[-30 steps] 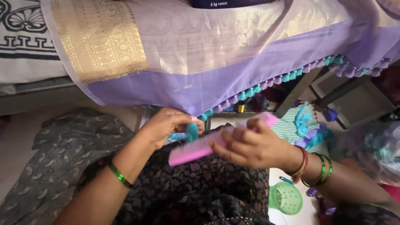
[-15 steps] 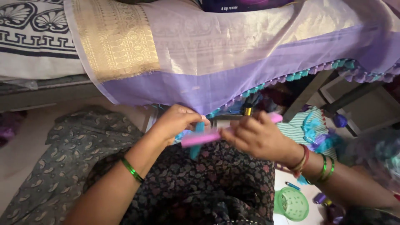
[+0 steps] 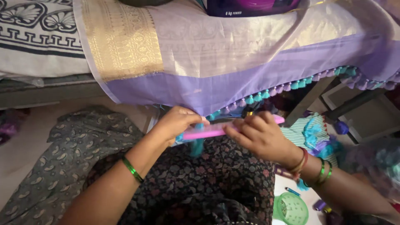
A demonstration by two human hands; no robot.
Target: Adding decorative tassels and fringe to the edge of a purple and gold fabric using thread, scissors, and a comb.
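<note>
Both hands point(image 3: 221, 129) — pink comb point(image 3: 208, 131)

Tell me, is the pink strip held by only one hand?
No. The left hand grips one end of the pink strip and the right hand grips its other part.

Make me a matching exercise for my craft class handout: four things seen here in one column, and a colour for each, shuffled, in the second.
Things:
1. flat stick held between the left hand and right hand
2. bangle on the left wrist
3. wide woven band on the draped cloth
4. tassels along the cloth's edge

Colours:
A. gold
B. teal and lilac
C. pink
D. green

Pairs: 1-C, 2-D, 3-A, 4-B
</note>
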